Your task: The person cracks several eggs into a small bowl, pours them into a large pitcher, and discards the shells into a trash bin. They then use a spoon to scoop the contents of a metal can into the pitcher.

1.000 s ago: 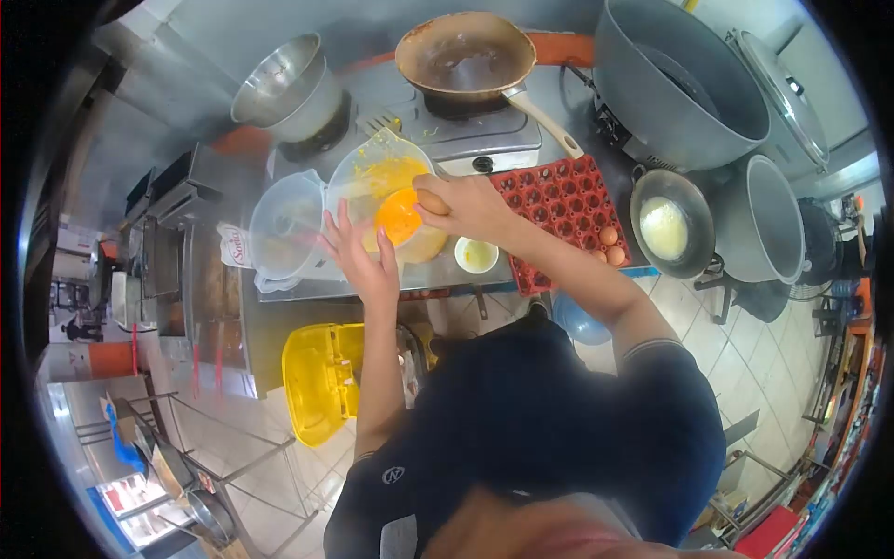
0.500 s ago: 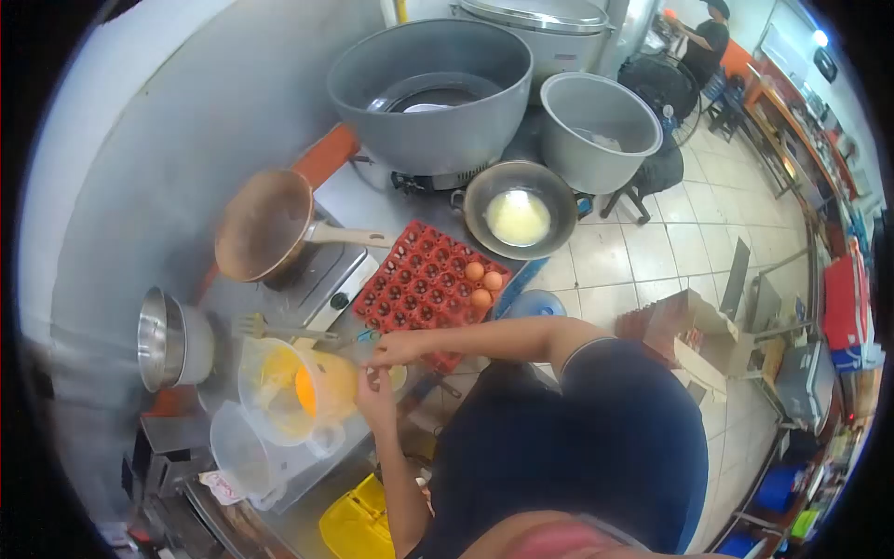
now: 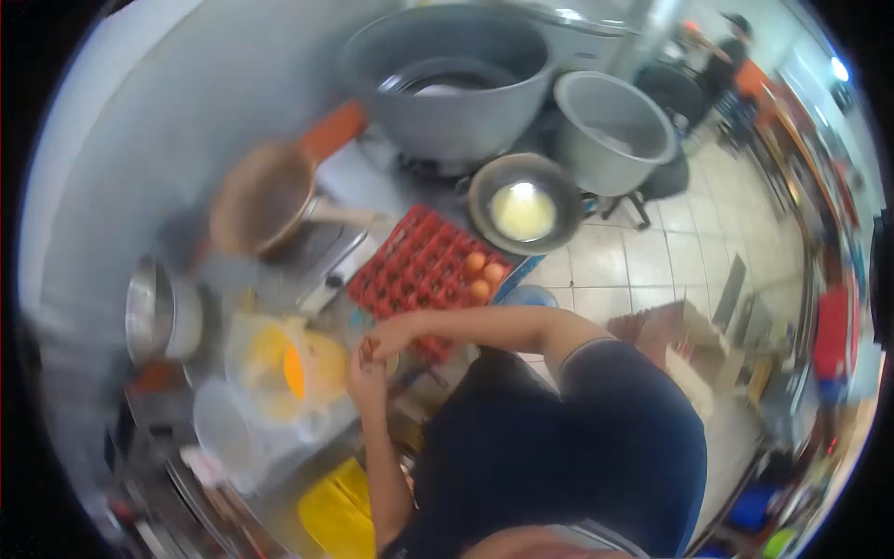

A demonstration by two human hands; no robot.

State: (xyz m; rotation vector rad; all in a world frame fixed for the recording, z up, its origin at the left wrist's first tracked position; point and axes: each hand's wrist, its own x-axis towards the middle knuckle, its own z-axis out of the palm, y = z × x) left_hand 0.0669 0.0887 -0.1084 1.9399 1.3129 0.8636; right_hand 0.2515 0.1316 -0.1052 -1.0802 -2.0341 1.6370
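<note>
Bright, even daylight; heavy motion blur throughout, fisheye bending and dark vignette at edges.

Motion blur smears the whole frame. At centre the hands (image 3: 375,352) meet over something small and brownish that cannot be identified. The lower-left surface (image 3: 233,466) dissolves into streaks, and the person's torso is cut by the bottom edge.

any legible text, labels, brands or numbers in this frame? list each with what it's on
None can be read: the frame is motion-blurred.
White packet at the counter's near left edge: any print is smeared, unreadable.
Red egg tray, clear jug of beaten egg, yellow bin: no lettering visible.
Red shapes at the far right: too blurred to tell if they carry signs.
</note>
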